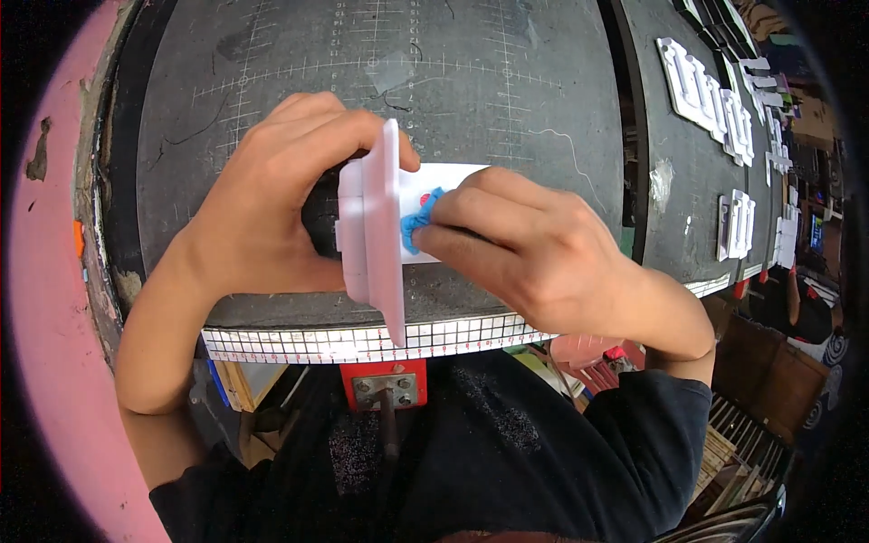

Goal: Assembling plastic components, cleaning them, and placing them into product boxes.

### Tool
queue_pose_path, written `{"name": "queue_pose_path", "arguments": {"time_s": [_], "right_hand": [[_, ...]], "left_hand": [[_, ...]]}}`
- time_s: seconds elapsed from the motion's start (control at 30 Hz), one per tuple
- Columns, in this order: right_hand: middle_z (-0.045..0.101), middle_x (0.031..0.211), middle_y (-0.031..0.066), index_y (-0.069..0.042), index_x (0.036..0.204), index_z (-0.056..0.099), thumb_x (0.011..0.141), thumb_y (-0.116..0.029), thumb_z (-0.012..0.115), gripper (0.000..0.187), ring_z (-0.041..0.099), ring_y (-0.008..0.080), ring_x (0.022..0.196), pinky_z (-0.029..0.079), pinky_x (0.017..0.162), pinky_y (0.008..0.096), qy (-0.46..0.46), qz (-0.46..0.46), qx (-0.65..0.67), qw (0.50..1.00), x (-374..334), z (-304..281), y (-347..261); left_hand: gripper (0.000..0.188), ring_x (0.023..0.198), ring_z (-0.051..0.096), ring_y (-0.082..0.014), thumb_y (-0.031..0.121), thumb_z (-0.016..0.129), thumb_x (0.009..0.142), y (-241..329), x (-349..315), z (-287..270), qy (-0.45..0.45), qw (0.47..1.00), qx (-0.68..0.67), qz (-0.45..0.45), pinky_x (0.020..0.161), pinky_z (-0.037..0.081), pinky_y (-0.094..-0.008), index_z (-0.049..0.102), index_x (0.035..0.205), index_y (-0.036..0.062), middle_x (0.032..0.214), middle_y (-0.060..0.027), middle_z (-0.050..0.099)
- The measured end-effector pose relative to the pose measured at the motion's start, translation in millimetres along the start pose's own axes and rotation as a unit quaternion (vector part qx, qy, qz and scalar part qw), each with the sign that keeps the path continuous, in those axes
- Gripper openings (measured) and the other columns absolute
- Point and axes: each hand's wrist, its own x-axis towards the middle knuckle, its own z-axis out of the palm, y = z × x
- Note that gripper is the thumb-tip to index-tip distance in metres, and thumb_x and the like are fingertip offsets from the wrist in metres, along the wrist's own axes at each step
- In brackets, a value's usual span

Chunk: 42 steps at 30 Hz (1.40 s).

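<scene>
The person's left hand (272, 199) is wrapped around a white plastic switch plate (378, 226), thumb on top and fingers curled behind it, so the plate stands on edge over the near part of the dark cutting mat (380, 72). Seen almost edge-on, the plate's long axis runs from about twelve o'clock down to six, its lower corner reaching the ruled strip (362, 344) along the bench's near edge. The broad face turns toward three o'clock, and the boxy back part faces nine, into the left palm.

The right hand (534, 249) comes in from four o'clock with its fingers pinched tight on a small blue cloth wad (421, 222), which is pressed against the plate's face just beside a red spot (424, 197). A white flat piece (448, 176) shows behind the fingertips, at three o'clock from the plate's top edge; I cannot tell whether it is part of the same plate.

Far off at two o'clock, more white switch plates (706, 95) lie in rows on a neighbouring dark mat, and another pair (735, 224) sits at three o'clock. Under the bench edge, at six o'clock, a red clamp bracket (383, 385) with a metal plate is bolted on.
</scene>
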Motion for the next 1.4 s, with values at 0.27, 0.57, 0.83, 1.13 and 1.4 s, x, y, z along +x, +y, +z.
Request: {"name": "queue_pose_path", "arguments": {"time_s": [0.27,0.57,0.83,1.13,1.4], "right_hand": [[0.068,0.100,0.0093,-0.001,0.102,0.074,0.074,0.000,0.082,0.029,0.067,0.0286,0.086,0.057,0.073,0.0402,0.015,0.031,-0.041,0.999,-3,4,-5],[0.067,0.093,0.0110,-0.002,0.097,0.073,0.079,0.005,0.080,0.021,0.067,0.0321,0.084,0.055,0.072,0.0424,0.017,0.055,-0.039,0.998,0,1,-2],[0.068,0.092,0.0116,-0.003,0.096,0.073,0.077,0.007,0.080,0.022,0.069,0.0343,0.084,0.056,0.071,0.0439,0.027,0.056,-0.049,0.997,1,-4,-3],[0.065,0.086,0.0131,-0.001,0.091,0.073,0.085,-0.004,0.076,0.007,0.069,0.0365,0.085,0.057,0.075,0.0493,0.024,0.074,-0.038,0.996,0,-2,-6],[0.065,0.093,0.0110,-0.001,0.091,0.073,0.081,-0.005,0.076,0.011,0.067,0.0324,0.091,0.058,0.078,0.0449,0.027,0.028,-0.061,0.997,8,-1,10]], "left_hand": [[0.069,0.100,0.067,-0.0257,0.027,0.105,0.057,-1,-1,4,0.010,1.000,-0.005,0.000,0.090,0.052,-0.0400,0.073,0.116,0.0082,0.118,-0.0099,0.080],[0.073,0.101,0.067,-0.0268,0.029,0.105,0.056,-1,-5,1,0.012,1.000,0.021,-0.017,0.091,0.052,-0.0402,0.075,0.119,0.0073,0.117,-0.0084,0.078],[0.075,0.100,0.069,-0.0271,0.030,0.105,0.055,-2,-5,1,0.011,0.999,0.015,-0.026,0.091,0.053,-0.0409,0.075,0.119,0.0066,0.115,-0.0086,0.077],[0.077,0.100,0.069,-0.0268,0.029,0.105,0.053,-2,-7,2,0.018,0.999,0.030,-0.022,0.092,0.053,-0.0403,0.074,0.120,0.0066,0.114,-0.0085,0.076],[0.077,0.103,0.070,-0.0275,0.029,0.106,0.055,-4,-7,3,0.024,0.999,0.038,0.001,0.093,0.053,-0.0411,0.073,0.121,0.0063,0.116,-0.0092,0.076]]}}
